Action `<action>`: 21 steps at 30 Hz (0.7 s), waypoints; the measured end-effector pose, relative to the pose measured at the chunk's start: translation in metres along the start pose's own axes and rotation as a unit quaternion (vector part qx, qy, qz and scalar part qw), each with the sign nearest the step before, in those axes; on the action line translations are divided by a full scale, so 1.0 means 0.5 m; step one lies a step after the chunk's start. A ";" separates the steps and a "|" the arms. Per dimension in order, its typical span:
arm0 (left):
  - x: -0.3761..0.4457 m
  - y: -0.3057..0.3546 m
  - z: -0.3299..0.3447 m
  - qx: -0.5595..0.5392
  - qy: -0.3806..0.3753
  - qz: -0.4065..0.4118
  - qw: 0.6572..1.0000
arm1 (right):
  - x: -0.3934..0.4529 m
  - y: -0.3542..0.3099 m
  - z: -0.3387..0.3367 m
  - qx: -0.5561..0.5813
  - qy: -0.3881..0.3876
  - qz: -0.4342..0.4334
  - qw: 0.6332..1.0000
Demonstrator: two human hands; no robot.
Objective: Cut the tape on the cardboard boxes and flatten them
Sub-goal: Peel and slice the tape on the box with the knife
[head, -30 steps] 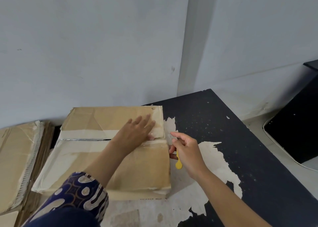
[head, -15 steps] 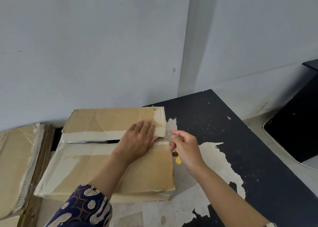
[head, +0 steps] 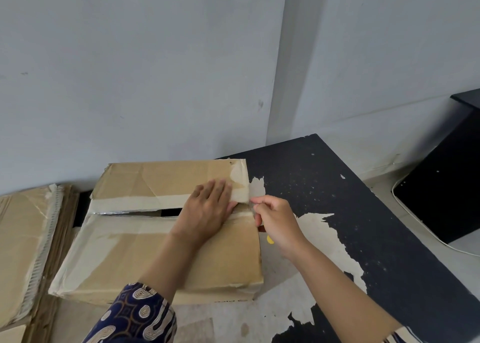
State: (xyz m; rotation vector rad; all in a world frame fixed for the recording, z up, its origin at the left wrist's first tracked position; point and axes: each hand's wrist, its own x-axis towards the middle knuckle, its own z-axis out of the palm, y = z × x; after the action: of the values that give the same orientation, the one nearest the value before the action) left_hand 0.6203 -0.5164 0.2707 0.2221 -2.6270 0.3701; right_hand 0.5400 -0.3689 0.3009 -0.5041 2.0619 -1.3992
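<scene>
A cardboard box [head: 161, 233] is seen lying on a worn black tabletop [head: 363, 212], near its left end and close to the grey wall [head: 130, 70]. The box's two top flaps are parted along part of the middle seam, where a dark gap is shown; pale tape [head: 135, 203] is left along the edge of the far flap. The left hand [head: 207, 210] is laid flat on the box near the right end of the seam, its fingers straight and pressed on the cardboard. The right hand [head: 279, 222] is held just beside the box's right edge, its fingers curled round a yellow-handled cutter [head: 270, 239], of which only a small yellow end is visible below the palm; the blade cannot be made out. A few printed letters are seen on the box's near side wall, too cut off and blurred to be read. Flattened cardboard [head: 23, 244] is stacked to the left of the box. A patterned blue sleeve [head: 135, 316] is worn on the left arm.
</scene>
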 end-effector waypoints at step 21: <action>-0.044 0.017 -0.082 -0.146 -0.211 -0.424 0.868 | 0.061 -0.038 -0.034 -0.015 0.013 -0.117 0.993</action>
State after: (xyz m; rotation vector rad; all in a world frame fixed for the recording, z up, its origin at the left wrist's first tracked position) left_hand 0.6556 -0.4943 0.2932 1.4145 -2.6058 -0.4212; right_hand 0.5057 -0.3824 0.3152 -0.7641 2.0999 -1.5152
